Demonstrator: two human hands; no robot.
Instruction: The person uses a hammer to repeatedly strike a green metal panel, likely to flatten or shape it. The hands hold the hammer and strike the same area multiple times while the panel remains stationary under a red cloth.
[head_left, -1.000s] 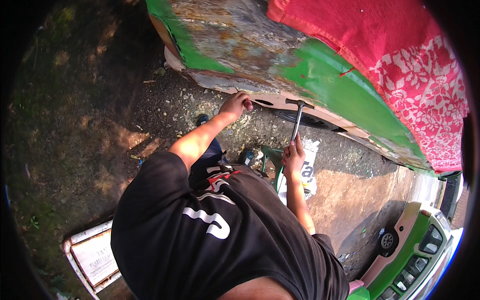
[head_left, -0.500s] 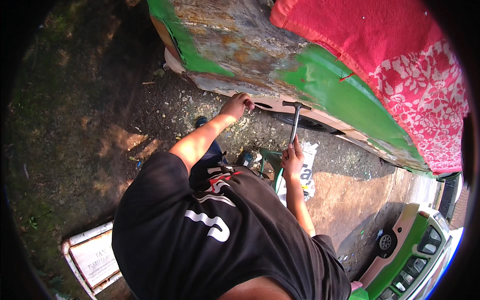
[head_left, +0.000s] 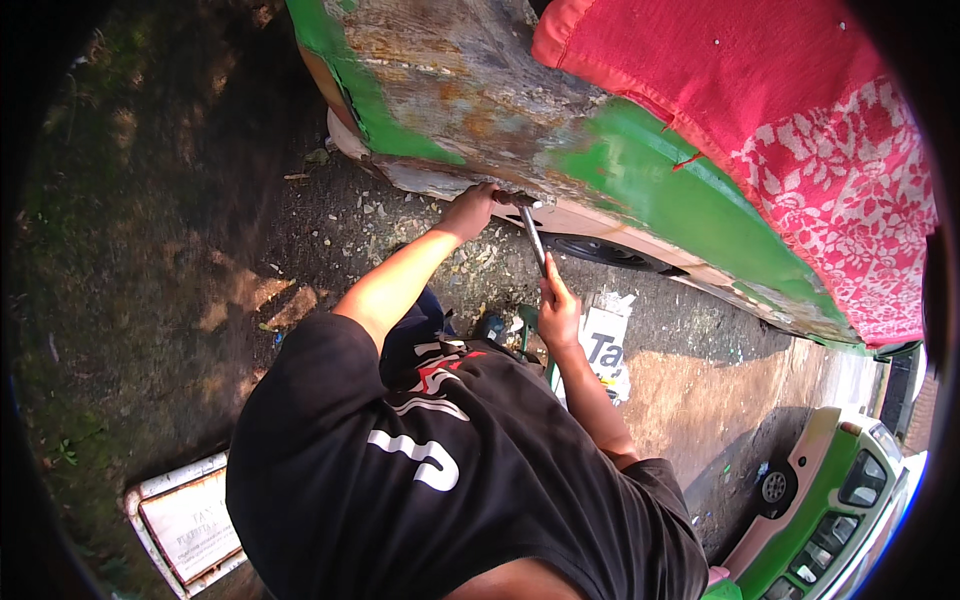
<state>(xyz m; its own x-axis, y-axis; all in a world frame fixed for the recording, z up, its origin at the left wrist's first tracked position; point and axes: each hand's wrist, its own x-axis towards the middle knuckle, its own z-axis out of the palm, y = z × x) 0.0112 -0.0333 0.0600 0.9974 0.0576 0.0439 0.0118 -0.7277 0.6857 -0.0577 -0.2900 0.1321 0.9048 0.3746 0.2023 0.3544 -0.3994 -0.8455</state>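
My right hand (head_left: pixel 559 312) is wrapped round the metal handle of a hammer (head_left: pixel 533 240). The hammer's head lies right beside the fingers of my left hand (head_left: pixel 468 214), against the lower side of a vehicle body (head_left: pixel 470 90). My left hand is closed at the body's lower edge; what its fingers hold, if anything, is hidden. Above both hands the panel is worn green paint with wide grey and rusty bare patches, and a pale pink strip runs along the bottom.
A red floral cloth (head_left: pixel 680 60) drapes over the body at upper right. Below it sits a dark wheel (head_left: pixel 600 250). A white printed sack (head_left: pixel 608 335) lies by my right forearm. Paint chips litter the ground. A framed sign (head_left: pixel 190 515) lies lower left; another green vehicle (head_left: pixel 800 520) stands lower right.
The hammer has swung left, its head moving from above the wheel to beside my left hand. My right hand has shifted left with it, while my left hand stays nearly in place.
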